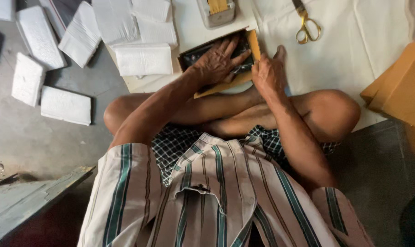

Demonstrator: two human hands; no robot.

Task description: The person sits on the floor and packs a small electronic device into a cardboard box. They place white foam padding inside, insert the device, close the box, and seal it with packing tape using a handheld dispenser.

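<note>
Cardboard box (254,45), open, lies on the white cloth (354,59) at its near edge. Left hand (219,61) presses flat, fingers spread, on the dark contents (196,55); right hand (269,73) pinches the box's right wall. Scissors (306,25) lie beyond.

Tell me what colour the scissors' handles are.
Gold-yellow: the metal scissors lie on the white cloth, clearest in the head view.
</note>
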